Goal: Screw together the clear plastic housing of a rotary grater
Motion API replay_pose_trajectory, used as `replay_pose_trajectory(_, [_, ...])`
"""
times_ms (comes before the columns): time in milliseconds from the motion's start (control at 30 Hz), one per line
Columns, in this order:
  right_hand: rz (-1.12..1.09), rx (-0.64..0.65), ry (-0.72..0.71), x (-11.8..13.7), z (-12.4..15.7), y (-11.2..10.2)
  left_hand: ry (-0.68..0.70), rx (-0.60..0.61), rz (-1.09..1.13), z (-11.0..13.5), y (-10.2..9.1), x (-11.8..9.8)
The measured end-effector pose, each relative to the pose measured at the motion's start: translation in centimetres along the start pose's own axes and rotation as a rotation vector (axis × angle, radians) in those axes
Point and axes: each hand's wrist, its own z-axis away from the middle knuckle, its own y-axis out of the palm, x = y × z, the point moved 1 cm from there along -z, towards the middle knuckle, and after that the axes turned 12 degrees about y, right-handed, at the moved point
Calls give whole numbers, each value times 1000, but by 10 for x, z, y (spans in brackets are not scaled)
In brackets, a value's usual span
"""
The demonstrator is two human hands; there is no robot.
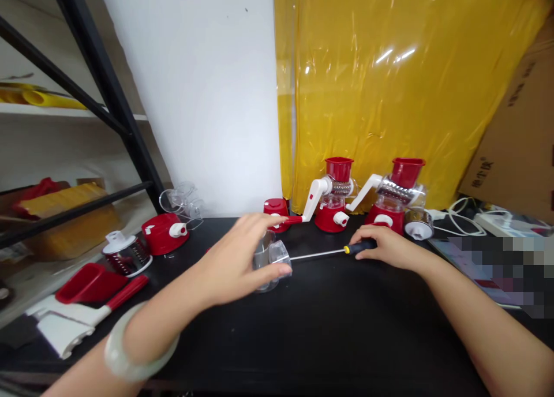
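Observation:
My left hand (238,258) grips a clear plastic housing (277,253) on the black table, thumb on the near side and fingers over the far side. Part of the housing is hidden behind that hand. In my right hand (381,244) is a screwdriver (320,254) with a black and yellow handle. Its thin metal shaft points left, and the tip meets or lies inside the clear housing; I cannot tell which. Just behind my left hand stands a small red base (277,208).
Two assembled red and white rotary graters (334,218) (385,206) stand at the back. A drum (419,224) lies beside them. On the left are a red base (162,234), a grater drum (127,253), a red hopper (93,283) and a white crank part (64,325). A black-framed shelf (104,91) borders the left.

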Motion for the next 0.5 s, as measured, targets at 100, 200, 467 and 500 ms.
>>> replay_pose_trajectory(100, [14,-6,1,5,1,1,102,381,-456,-17,-1,11])
replay_pose_trajectory(200, [42,-13,-14,10,3,0,235,563,-743,-21,-5,30])
replay_pose_trajectory(467, [44,-64,-98,5,5,1,402,728,-985,-16,-15,51])
replay_pose_trajectory(500, [48,-71,-107,3,4,1,421,742,-967,-17,-15,53])
